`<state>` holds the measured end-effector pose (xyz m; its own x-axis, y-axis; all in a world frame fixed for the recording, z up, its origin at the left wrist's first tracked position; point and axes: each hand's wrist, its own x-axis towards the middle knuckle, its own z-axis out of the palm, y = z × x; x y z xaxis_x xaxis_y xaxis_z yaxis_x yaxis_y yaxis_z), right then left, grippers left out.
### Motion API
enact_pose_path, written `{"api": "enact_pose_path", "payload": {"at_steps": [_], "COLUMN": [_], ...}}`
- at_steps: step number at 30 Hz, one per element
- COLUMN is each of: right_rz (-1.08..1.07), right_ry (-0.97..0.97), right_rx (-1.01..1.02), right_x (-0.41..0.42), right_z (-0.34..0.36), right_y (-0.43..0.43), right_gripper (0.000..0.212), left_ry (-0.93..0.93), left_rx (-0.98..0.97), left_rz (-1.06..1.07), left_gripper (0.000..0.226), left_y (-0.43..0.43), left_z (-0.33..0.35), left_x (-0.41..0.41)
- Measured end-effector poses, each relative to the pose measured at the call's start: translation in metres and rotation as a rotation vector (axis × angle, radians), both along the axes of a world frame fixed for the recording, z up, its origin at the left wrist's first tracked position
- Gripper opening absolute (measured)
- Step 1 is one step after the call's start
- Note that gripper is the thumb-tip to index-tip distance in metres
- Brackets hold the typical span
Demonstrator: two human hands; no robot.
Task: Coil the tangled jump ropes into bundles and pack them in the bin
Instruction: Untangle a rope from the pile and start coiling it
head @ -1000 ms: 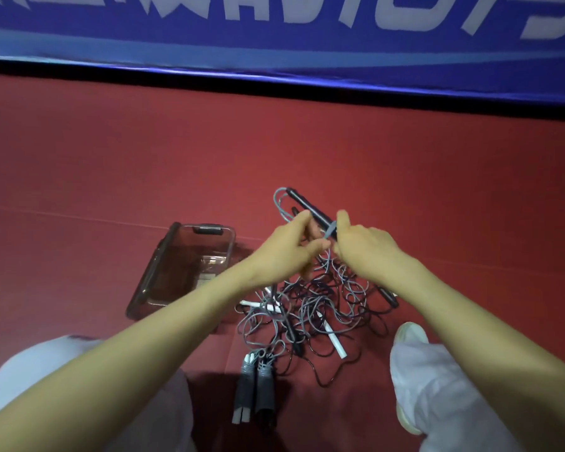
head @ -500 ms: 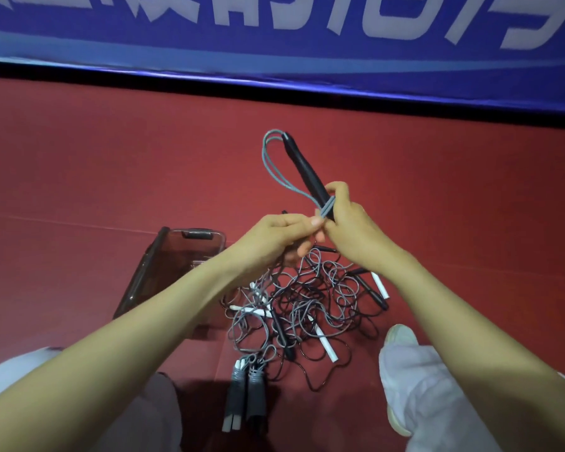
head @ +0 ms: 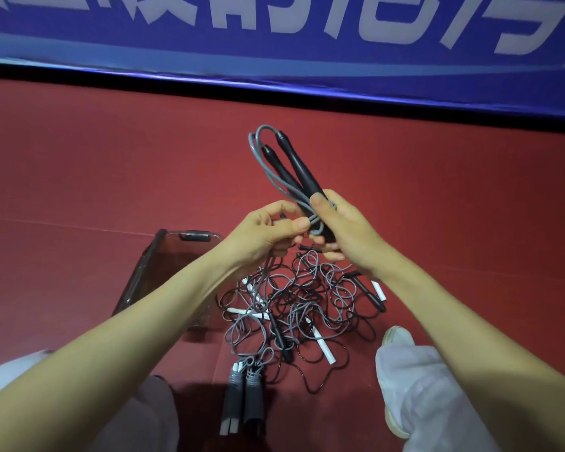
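Gripping two black handles (head: pixel 299 168), the right hand (head: pixel 349 233) meets the left hand (head: pixel 261 236), whose fingers (head: pixel 299 225) pinch one grey cord (head: pixel 255 151).

**Two handles held over the tangle**

The right hand (head: pixel 346 236) gripped a pair of black handles (head: pixel 299 168), their tips pointing toward the blue banner (head: pixel 274 44) along the far edge of the red floor (head: pixel 79 174). The left hand (head: pixel 265 236) pinched the grey cord (head: pixel 264 127) looping from those handles. Beneath both hands a tangle of ropes (head: pixel 300 298) lay on the floor, with the clear bin (head: pixel 143 265) just left of it. Two wound bundles (head: pixel 245 396) lay side by side at the tangle's near edge.
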<state>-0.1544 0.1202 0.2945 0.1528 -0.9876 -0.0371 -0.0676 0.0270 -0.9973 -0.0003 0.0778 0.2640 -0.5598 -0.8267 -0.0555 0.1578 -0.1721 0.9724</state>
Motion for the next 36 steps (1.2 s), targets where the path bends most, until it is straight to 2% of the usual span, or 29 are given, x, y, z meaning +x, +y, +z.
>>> {"api": "enact_pose_path", "payload": {"at_steps": [4,8,10,13,16,18,21,23,24,26,28,29,31,32,34,36], "right_rz": [-0.04,0.151,0.295,0.507,0.669,0.691,0.597,0.419,0.305,0.095,-0.058,-0.106,-0.166,-0.19,-0.224,-0.229], "right_ry": [-0.078,-0.233,-0.15,0.106,0.372,0.647,1.191,1.448,1.514,1.577,1.589,1.58,1.534,1.505,1.441,1.334], "right_rx": [-0.036,0.04,0.15,0.298,0.459,0.497,0.285,0.131,0.077,-0.028,-0.146,-0.195,-0.271,-0.302,-0.344,-0.316], "right_x": [0.001,-0.013,-0.019,-0.014,-0.005,0.0,0.009,0.008,0.006,0.0,-0.005,-0.007,-0.009,-0.011,-0.013,-0.012], "right_z": [0.0,0.018,0.022,0.016,0.009,-0.001,-0.024,-0.034,-0.036,-0.033,-0.031,-0.031,-0.028,-0.027,-0.022,-0.019], "right_y": [-0.003,0.0,0.006,0.016,0.017,0.014,0.006,0.0,-0.003,-0.011,-0.017,-0.018,-0.019,-0.018,-0.017,-0.014], "right_gripper": [0.021,0.014,0.019,0.031,0.038,0.044,0.061,0.056,0.048,0.038,0.044,0.048,0.049,0.047,0.045,0.041], "left_ry": [0.013,-0.163,-0.294,-0.497,-0.522,-0.59,-0.79,-0.8,-0.739,-0.54,-0.374,-0.34,-0.253,-0.202,-0.146,-0.143], "left_rx": [-0.056,-0.12,-0.161,-0.257,-0.372,-0.492,-0.725,-0.77,-0.701,-0.329,0.089,0.201,0.32,0.363,0.39,0.323], "left_rz": [-0.009,-0.177,-0.237,-0.27,-0.319,-0.316,-0.303,-0.196,-0.133,-0.056,-0.076,-0.109,-0.166,-0.164,-0.107,-0.04], "left_gripper": [0.012,0.019,0.021,0.049,0.01,0.01,0.011,0.018,0.018,0.012,0.013,0.021,0.038,0.039,0.027,0.017], "left_y": [-0.003,-0.011,-0.02,-0.035,-0.032,-0.021,-0.011,-0.005,0.0,0.01,0.012,0.01,0.006,0.004,0.001,0.001], "left_z": [0.001,-0.006,-0.01,-0.003,0.017,0.026,0.02,0.011,0.007,0.0,-0.003,-0.001,0.002,0.003,0.004,0.002], "left_x": [0.006,0.025,0.038,0.058,0.058,0.045,0.03,0.021,0.016,0.005,0.0,0.0,0.002,0.004,0.006,0.007]}}
